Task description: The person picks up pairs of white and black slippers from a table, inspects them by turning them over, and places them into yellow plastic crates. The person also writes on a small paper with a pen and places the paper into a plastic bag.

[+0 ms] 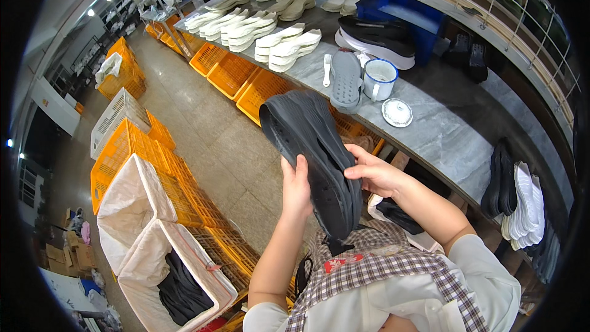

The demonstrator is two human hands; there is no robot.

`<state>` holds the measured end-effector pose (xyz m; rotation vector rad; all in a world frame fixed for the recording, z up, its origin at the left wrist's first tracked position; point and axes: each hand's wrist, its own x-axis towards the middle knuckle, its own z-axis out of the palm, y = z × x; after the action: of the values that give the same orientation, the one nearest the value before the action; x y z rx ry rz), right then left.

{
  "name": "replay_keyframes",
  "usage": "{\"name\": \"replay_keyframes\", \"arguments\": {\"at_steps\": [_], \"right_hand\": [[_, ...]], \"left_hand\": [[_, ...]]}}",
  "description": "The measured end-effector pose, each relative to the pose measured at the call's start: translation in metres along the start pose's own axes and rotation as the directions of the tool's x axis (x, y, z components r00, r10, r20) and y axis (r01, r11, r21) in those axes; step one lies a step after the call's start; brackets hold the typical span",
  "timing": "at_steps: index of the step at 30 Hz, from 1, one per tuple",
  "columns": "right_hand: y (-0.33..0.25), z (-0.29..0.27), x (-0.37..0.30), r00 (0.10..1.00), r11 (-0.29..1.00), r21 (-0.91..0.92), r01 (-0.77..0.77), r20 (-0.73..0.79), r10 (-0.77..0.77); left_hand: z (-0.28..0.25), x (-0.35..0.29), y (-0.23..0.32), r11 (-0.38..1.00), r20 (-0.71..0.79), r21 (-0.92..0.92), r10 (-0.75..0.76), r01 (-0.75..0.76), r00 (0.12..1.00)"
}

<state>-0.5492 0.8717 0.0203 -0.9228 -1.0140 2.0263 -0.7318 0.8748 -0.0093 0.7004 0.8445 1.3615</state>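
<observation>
A small stack of black shoe soles is held up in front of my apron, between both hands. My left hand grips its left edge, thumb up along the side. On the opposite edge, my right hand presses its thumb against the top sole, fingers partly hidden behind. Beyond, on the grey table, lie a grey sole, a white-handled brush, a white enamel mug with blue rim, and its lid.
Rows of white soles line the table's far left. Black and white soles lie before a blue bin. Orange crates sit under the table edge. At left, a cloth-lined crate holds black soles. White soles stand at right.
</observation>
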Motion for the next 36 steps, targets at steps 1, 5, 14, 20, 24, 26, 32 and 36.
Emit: {"name": "replay_keyframes", "arguments": {"at_steps": [1,5,14,20,24,26,32,36], "right_hand": [[0.001,0.0,0.002,0.998,0.999,-0.005,0.047,0.03,-0.047],[0.004,-0.007,0.012,0.913,0.62,-0.717,0.317,0.054,-0.404],[0.003,-0.035,0.004,0.983,0.98,0.158,0.125,0.117,-0.144],[0.005,-0.033,-0.03,0.974,0.984,0.088,0.157,0.148,-0.169],[0.005,-0.031,-0.043,0.977,0.969,0.143,0.2,0.039,-0.208],[0.007,-0.031,-0.049,0.968,0.967,0.048,0.25,-0.02,-0.249],[0.018,-0.043,-0.075,0.937,0.945,0.032,0.327,-0.138,-0.32],[0.03,-0.058,-0.09,0.895,0.921,0.038,0.388,-0.254,-0.366]], "left_hand": [[0.0,0.0,0.001,0.993,0.022,0.069,0.096,-0.097,0.995],[-0.004,-0.005,0.007,0.994,-0.07,0.11,0.012,-0.004,0.997],[-0.013,-0.011,-0.004,0.93,0.181,-0.243,-0.235,0.275,0.955],[-0.015,-0.005,-0.018,0.899,0.346,-0.24,-0.274,0.367,0.897],[-0.009,0.003,-0.028,0.833,0.43,-0.235,-0.372,0.5,0.823],[-0.003,0.005,-0.035,0.805,0.477,-0.229,-0.398,0.547,0.784],[0.026,0.009,-0.056,0.726,0.582,-0.183,-0.463,0.663,0.668],[0.054,0.009,-0.066,0.69,0.567,-0.128,-0.539,0.712,0.623]]}}
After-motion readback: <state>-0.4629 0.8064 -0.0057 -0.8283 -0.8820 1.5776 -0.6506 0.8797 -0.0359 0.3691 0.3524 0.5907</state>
